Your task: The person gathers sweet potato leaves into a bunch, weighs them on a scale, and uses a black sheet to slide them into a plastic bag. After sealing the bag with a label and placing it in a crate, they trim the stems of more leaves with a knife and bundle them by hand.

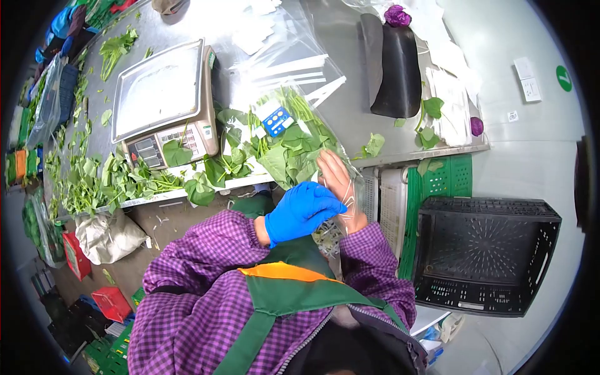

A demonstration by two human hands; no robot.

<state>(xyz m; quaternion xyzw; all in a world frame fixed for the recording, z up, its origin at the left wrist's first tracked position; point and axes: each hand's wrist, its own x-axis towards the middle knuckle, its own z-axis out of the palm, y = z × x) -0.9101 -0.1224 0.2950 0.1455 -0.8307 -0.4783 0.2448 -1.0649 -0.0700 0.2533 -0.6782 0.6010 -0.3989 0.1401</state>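
My left hand (305,212), in a blue glove, reaches across to my right wrist. Its fingers are pinched at thin white bands (350,204) that look like rubber bands round the wrist. My bare right hand (335,174) lies with fingers stretched out against a clear plastic bag of leafy greens (294,147); its thumb is hidden. The bag rests at the table's front edge, stems pointing away, with a blue-and-white label (277,121) on it. Loose leaves (201,187) lie just left of the bag.
A weighing scale (164,94) stands on the metal table (340,47), among scattered greens. Flat plastic bags (275,53) lie behind. A black curved holder (398,75) sits at the right. Below are a black crate (487,256), green crates (440,178) and a white sack (111,237).
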